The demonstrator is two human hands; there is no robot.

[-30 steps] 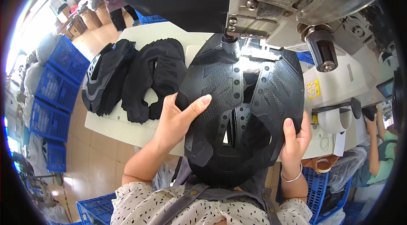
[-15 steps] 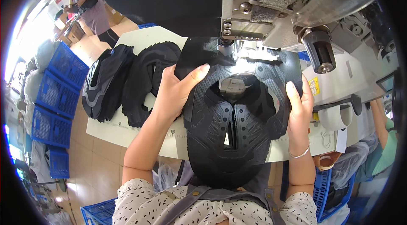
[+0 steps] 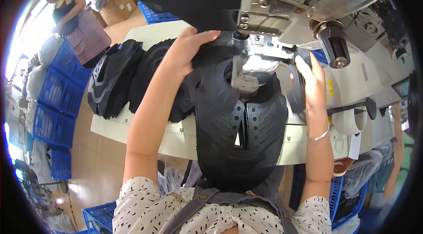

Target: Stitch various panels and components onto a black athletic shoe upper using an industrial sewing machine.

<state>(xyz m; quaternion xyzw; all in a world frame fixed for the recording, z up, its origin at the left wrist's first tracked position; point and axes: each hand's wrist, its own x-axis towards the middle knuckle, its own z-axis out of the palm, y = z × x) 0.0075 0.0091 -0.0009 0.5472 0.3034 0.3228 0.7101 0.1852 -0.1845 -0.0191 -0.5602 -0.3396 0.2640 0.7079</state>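
Note:
Beneath the lit needle area of a sewing machine, a black shoe-upper piece is partly hidden by the machine head and blurred. On its left side my left hand grips it, thumb stretched toward the needle. My right hand is closed on the same piece's right edge, standing up beside the machine post. Below them, another black shoe upper with eyelet holes and a central slit hangs over the table's near edge toward my lap.
Stacks of black shoe uppers lie on the pale table at left. Blue crates line the left aisle, where a person stands. A thread-guide cylinder juts out at right. Another person's arm shows at far right.
Both hands have moved farther up toward the machine, turning the held piece so its right side tilts upright. The lower upper is more exposed. The person at left is closer.

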